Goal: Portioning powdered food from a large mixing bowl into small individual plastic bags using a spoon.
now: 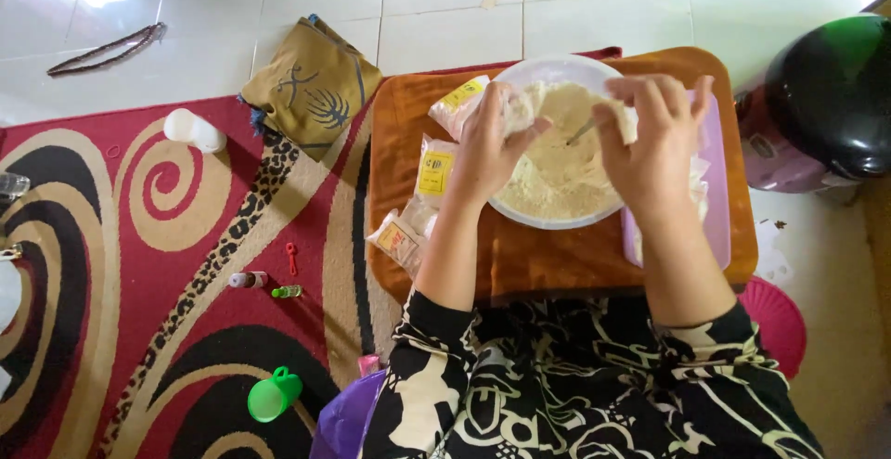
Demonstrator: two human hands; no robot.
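Note:
A white bowl (548, 213) of pale flour stands on an orange tray (557, 264) in front of me. My left hand (487, 148) is closed on a clear plastic packet (522, 106) of flour, tipped over the bowl. My right hand (654, 139) hovers over the bowl's right side with fingers curled; a thin spoon handle (583, 130) pokes out beside it, and I cannot tell whether the hand grips it. Three small packets (433, 173) with yellow labels lie on the tray left of the bowl.
A lilac tray (716, 204) lies under the bowl's right side. On the red patterned rug sit a brown pouch (311, 83), a white bottle (193, 130), small vials (249, 280) and a green cup (274, 394). A dark round helmet (821, 97) is at the right.

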